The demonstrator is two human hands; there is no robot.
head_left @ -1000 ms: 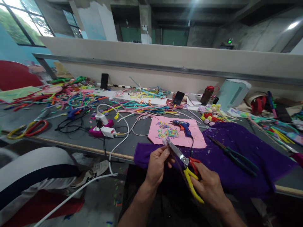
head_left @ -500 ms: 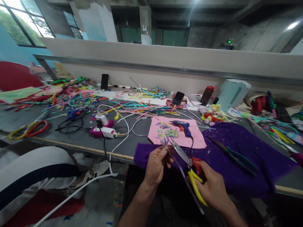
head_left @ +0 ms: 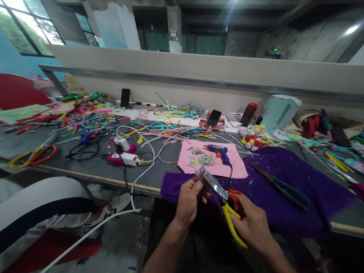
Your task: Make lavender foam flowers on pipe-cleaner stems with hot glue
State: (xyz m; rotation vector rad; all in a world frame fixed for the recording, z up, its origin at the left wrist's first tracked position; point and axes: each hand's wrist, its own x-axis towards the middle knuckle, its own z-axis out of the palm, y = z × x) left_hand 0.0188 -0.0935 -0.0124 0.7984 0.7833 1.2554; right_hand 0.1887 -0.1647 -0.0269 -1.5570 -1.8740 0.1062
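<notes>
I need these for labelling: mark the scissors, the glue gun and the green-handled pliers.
scissors (head_left: pixel 227 206), head view, on the pivot where blades meet handles.
glue gun (head_left: pixel 220 152), head view, on its blue body.
green-handled pliers (head_left: pixel 287 189), head view, on the handles.

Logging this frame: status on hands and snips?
Left hand pinches lilac piece. Right hand grips yellow snips, blades at the piece. Nothing blocking.

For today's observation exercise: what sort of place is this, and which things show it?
Probably a craft workshop: a long workbench strewn with colourful pipe cleaners, a blue glue gun on pink paper, and scissors in the right hand.
</notes>
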